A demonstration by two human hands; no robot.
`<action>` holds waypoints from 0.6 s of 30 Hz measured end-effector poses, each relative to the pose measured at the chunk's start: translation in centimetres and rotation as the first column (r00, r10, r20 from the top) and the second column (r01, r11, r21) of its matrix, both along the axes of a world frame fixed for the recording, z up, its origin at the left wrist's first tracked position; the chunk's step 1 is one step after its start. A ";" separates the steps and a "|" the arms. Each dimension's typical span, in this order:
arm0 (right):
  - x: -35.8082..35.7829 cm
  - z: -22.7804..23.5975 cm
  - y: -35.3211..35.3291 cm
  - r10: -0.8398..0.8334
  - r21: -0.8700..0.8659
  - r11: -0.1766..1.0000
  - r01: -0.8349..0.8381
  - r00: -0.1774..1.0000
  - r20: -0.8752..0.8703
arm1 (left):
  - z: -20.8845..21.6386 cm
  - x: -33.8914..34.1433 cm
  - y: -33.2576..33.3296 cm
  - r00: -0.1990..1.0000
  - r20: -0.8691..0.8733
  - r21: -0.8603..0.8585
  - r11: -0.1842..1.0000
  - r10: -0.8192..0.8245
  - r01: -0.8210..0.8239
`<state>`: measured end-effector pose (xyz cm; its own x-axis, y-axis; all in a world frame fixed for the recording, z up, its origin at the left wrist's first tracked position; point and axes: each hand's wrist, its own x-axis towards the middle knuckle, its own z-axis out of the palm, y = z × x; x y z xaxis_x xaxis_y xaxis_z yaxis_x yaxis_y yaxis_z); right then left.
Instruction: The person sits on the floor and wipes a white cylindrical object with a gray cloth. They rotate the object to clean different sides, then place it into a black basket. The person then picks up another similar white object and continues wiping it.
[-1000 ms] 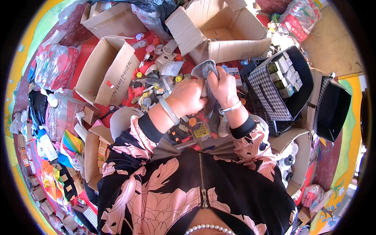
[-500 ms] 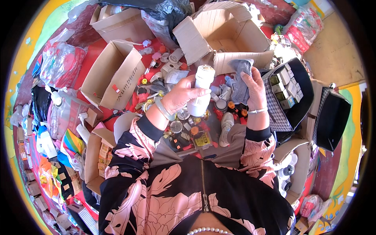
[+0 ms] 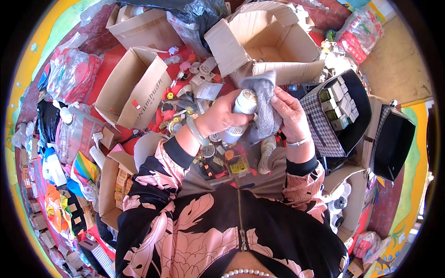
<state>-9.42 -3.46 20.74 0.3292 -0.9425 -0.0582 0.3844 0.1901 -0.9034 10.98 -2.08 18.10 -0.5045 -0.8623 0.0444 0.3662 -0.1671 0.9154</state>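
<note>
The picture is bright overall, with glare washing out the small items [image 3: 330, 52] at upper right. A plastic bag [image 3: 74, 76] at upper left shows shiny highlights. The cloth [image 3: 263, 109] near centre looks slightly blurred. The yellow border [image 3: 422, 153] curves at right; the corners are black.

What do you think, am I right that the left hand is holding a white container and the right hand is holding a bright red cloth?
Almost! The cloth is gray, not bright red, as the head view shows. The left hand is holding a white container, and the right hand is holding that gray cloth.
</note>
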 end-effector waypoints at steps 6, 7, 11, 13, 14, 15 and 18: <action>-0.2 1.1 0.3 0.247 -0.145 0.954 -0.264 0.961 -0.127 | 0.6 0.2 0.7 0.965 -0.001 0.117 0.958 -0.263 0.261; -0.1 1.5 0.3 0.271 -0.190 0.936 -0.297 0.950 -0.153 | 1.0 0.3 0.9 0.935 -0.093 0.183 0.917 -0.342 0.354; 0.4 1.2 0.0 0.395 -0.438 0.735 -0.517 0.852 -0.343 | 0.4 -0.8 2.2 0.900 -0.192 0.180 0.888 -0.391 0.424; 0.8 1.8 0.5 0.417 -0.423 0.740 -0.522 0.851 -0.320 | 0.1 -0.7 2.4 0.915 -0.120 0.224 0.887 -0.385 0.403; 1.0 1.9 0.9 0.413 -0.392 0.771 -0.502 0.862 -0.293 | -0.5 -0.5 2.3 0.922 -0.080 0.230 0.893 -0.380 0.388; 1.3 1.9 1.3 0.406 -0.358 0.800 -0.482 0.874 -0.267 | -0.8 -0.4 2.3 0.927 -0.040 0.234 0.898 -0.374 0.372; 2.1 0.9 1.8 0.317 -0.347 0.865 -0.362 0.931 -0.180 | -0.7 -0.6 2.1 0.970 -0.098 0.171 0.957 -0.221 0.235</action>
<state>-7.36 -1.64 21.63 0.6448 -0.7337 0.2143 0.2483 -0.0641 -0.9666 10.40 -0.01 17.43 -0.6901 -0.7217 -0.0547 0.3672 -0.4142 0.8328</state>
